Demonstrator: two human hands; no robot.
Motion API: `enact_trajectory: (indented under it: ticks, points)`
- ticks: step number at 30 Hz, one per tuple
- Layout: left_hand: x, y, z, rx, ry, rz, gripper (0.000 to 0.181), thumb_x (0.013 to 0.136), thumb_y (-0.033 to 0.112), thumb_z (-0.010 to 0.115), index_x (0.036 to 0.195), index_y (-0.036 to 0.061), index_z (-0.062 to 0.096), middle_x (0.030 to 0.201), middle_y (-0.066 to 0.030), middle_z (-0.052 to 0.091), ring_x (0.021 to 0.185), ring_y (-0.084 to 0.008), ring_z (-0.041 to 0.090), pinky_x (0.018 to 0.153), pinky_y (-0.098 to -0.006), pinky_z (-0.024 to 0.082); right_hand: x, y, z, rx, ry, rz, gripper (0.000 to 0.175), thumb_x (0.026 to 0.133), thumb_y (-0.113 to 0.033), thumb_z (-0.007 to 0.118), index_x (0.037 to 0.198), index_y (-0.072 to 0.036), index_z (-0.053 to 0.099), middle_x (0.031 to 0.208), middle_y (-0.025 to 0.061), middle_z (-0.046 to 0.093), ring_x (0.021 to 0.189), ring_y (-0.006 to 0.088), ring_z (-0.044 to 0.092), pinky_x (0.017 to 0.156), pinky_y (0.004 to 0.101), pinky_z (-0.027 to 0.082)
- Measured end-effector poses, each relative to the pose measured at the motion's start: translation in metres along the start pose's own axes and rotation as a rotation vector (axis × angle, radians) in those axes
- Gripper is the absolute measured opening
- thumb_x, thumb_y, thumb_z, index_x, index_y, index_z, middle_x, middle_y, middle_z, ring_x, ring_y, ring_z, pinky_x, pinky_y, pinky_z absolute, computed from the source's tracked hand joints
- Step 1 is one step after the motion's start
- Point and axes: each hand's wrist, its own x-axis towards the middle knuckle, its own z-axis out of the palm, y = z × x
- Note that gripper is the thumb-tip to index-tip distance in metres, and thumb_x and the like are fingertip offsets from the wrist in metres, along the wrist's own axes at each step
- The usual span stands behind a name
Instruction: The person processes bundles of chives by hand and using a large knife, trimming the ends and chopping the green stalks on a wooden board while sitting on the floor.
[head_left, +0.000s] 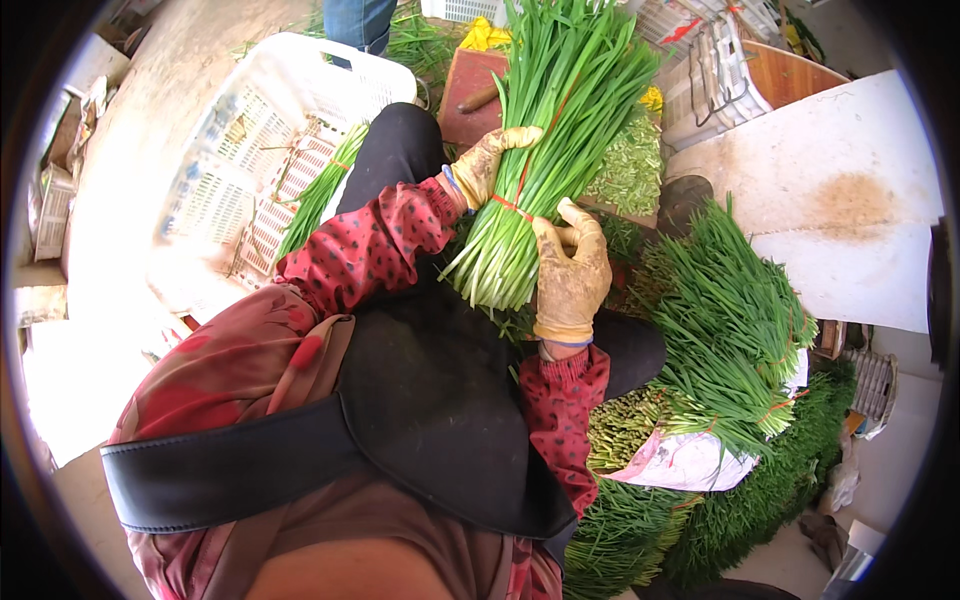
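Note:
A large bunch of Chinese chives (551, 142) lies aslant before me, its pale cut stems towards me and its green leaves pointing away. An orange-red tie (513, 207) goes around the stems, and a loose length of it runs up over the leaves. My left hand (495, 161), in a soiled yellowish glove, grips the bunch from its left side with the thumb on top, above the tie. My right hand (574, 262), gloved alike, is at the right side of the stems, thumb and fingertips pinching the tie near the bunch's edge.
At left, a white plastic crate (247, 142) holds a small tied bunch (322, 187). Beyond my hands, a wooden-handled tool (478, 99) lies on a reddish board (465, 124), near chopped stem pieces (630, 169). Tied bunches (727, 300) are piled at right. Someone's jeans-clad leg (358, 22) shows at the top.

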Motion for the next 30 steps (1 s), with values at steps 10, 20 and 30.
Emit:
enact_trajectory:
  ticks: [10, 20, 30]
  points:
    - [0.009, 0.010, -0.022, -0.104, 0.026, 0.048, 0.038, 0.087, 0.025, 0.068, 0.117, 0.0030, 0.061, 0.107, -0.0124, 0.069, 0.094, -0.0269, 0.068, 0.086, -0.0442, 0.056, -0.042, -0.002, -0.040, 0.463, -0.431, 0.353, 0.006, 0.085, -0.002, 0.070, 0.088, -0.001, 0.065, 0.075, 0.0021, 0.064, 0.061, 0.0069, 0.055, 0.056, 0.0217, 0.044]
    - [0.009, -0.001, -0.026, -0.172, 0.080, 0.111, 0.033, 0.087, 0.024, 0.067, 0.113, 0.0034, 0.063, 0.103, -0.0118, 0.070, 0.089, -0.0261, 0.069, 0.085, -0.0428, 0.056, -0.020, 0.015, 0.004, -0.314, 0.009, -0.127, 0.035, 0.074, -0.005, 0.070, 0.108, -0.007, 0.061, 0.102, 0.0105, 0.062, 0.100, 0.0307, 0.059, 0.086, 0.0409, 0.049]
    - [-0.001, -0.004, -0.016, -0.173, 0.089, 0.087, 0.036, 0.086, 0.026, 0.069, 0.113, 0.0021, 0.063, 0.101, -0.0124, 0.070, 0.085, -0.0269, 0.069, 0.081, -0.0420, 0.057, -0.020, 0.014, 0.015, -0.224, 0.053, -0.297, 0.029, 0.073, -0.015, 0.078, 0.097, -0.007, 0.062, 0.095, 0.0088, 0.064, 0.093, 0.0296, 0.062, 0.081, 0.0396, 0.050]
